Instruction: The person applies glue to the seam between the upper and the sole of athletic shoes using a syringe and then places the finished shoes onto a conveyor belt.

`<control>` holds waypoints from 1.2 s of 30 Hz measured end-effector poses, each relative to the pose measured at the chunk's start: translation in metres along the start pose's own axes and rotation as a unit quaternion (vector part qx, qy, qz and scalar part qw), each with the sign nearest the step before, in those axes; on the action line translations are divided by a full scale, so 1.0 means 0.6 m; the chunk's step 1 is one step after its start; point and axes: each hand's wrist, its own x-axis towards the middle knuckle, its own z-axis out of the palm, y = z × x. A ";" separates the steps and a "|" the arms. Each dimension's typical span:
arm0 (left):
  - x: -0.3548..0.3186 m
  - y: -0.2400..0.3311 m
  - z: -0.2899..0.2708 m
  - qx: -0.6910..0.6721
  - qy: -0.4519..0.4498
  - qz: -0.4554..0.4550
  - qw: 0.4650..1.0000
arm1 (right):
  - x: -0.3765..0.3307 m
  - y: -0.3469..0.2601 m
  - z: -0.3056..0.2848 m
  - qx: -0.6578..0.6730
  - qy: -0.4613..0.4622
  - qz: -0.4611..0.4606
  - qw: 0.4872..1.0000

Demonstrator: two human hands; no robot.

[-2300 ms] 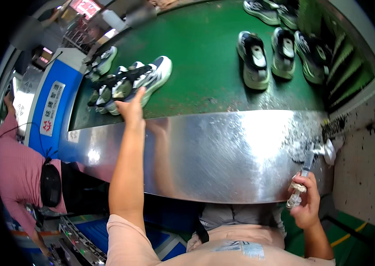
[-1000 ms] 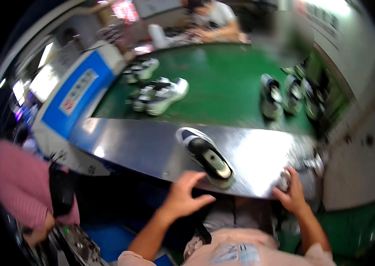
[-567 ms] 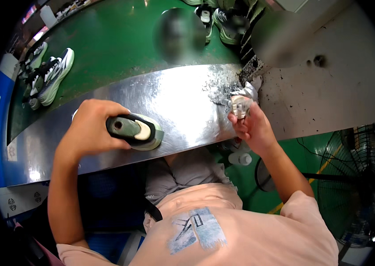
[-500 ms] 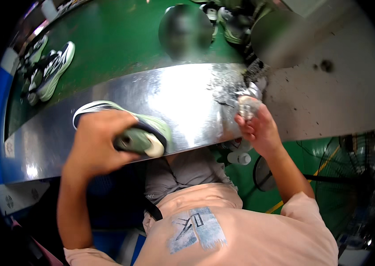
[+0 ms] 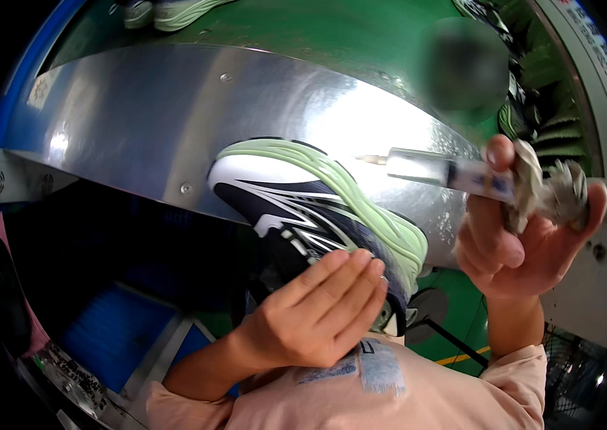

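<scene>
A sneaker in white, black and pale green is tilted on its side above the metal ledge, its green sole edge facing away from me. My left hand grips it near the heel and collar, fingers pressed together over the upper; the thumb is hidden. On the right, my right hand holds a clear syringe whose thin tip points left, over the shoe's far side. Crumpled greyish-white cloth or tissue is bunched at the syringe's back end, between thumb and fingers.
The shiny metal ledge runs along a green surface. More shoes stand at the far left, others at the right beside green bristly strips. A pale panel borders the right; a dark wire fan stands below.
The sneaker has come up off the ledge and toward me, turned in my left hand. My right hand has lifted from the ledge's right end, and the syringe now shows clearly.
</scene>
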 end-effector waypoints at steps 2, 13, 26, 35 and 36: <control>-0.008 0.001 0.006 0.012 -0.001 0.004 1.000 | 0.043 0.009 0.019 0.014 -0.004 0.043 0.999; -0.031 -0.011 0.006 0.016 0.026 0.042 0.999 | 0.150 0.048 0.042 0.059 -0.024 0.183 0.981; -0.031 -0.009 0.011 0.018 0.029 0.034 0.999 | 0.118 0.049 0.076 -0.054 0.111 0.105 0.987; -0.028 -0.001 0.005 -0.006 0.004 0.012 1.000 | 0.015 0.054 0.029 -0.079 0.035 0.026 0.996; -0.028 0.000 0.005 -0.006 0.002 0.009 1.000 | 0.001 0.064 0.024 -0.046 0.035 0.012 0.998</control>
